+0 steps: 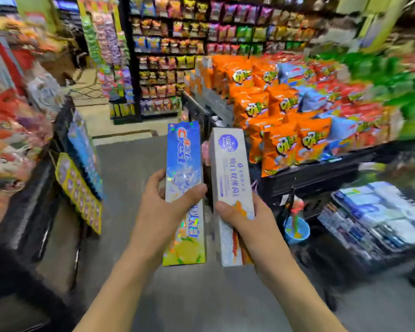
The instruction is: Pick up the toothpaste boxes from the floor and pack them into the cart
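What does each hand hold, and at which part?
Left hand grips the blue Crest box near its middle; right hand grips the white box likewise.

"Crest" in red on the blue toothpaste box (pixel 184 188), print on the white toothpaste box (pixel 233 188) too blurred to read

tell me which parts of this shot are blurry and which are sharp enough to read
Head view: the blue Crest toothpaste box in the left hand and the white toothpaste box in the right hand are fairly sharp, logo readable; edges smear outward with motion blur, worst at the green packs on the right and the left shelf; orange snack bags are softer.
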